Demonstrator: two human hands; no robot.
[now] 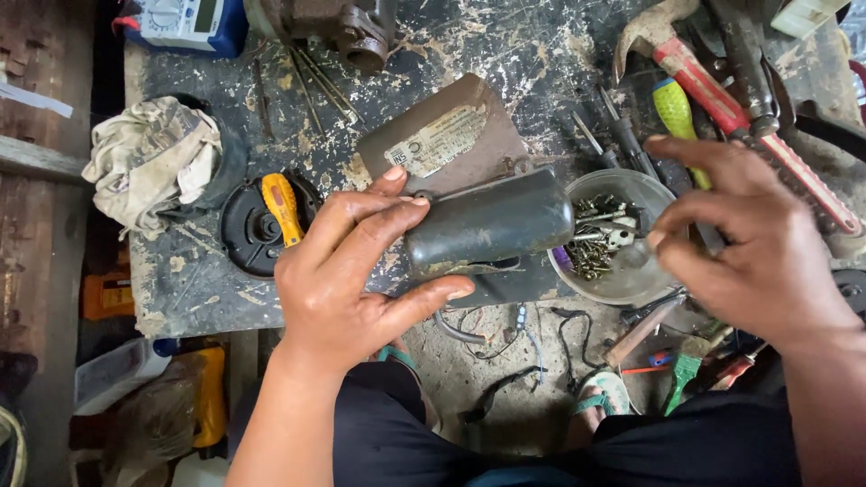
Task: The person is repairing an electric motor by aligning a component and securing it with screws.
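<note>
Here, metal bowl (622, 280) of screws (595, 252), left hand (347, 280) gripping cylinder (492, 221)

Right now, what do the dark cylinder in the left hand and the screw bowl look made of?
Dark cylinder: likely painted or coated metal; dull sheen, worn patches.
Screw bowl: looks like bare metal, grey and dull.
The left hand grips the cylinder's end.

- Your left hand (347, 275) grips a dark cylinder (492, 221): smooth metal w/ dull sheen, some rust.
- Bowl (622, 284) by your right hand (753, 248): worn matt metal, shiny metal screws inside.
- Bench top (505, 45): rough, paint-flecked, scratched.
- Rag (153, 162): crumpled, stained cloth.
- Screwdriver handle (282, 207): glossy orange plastic.
</note>
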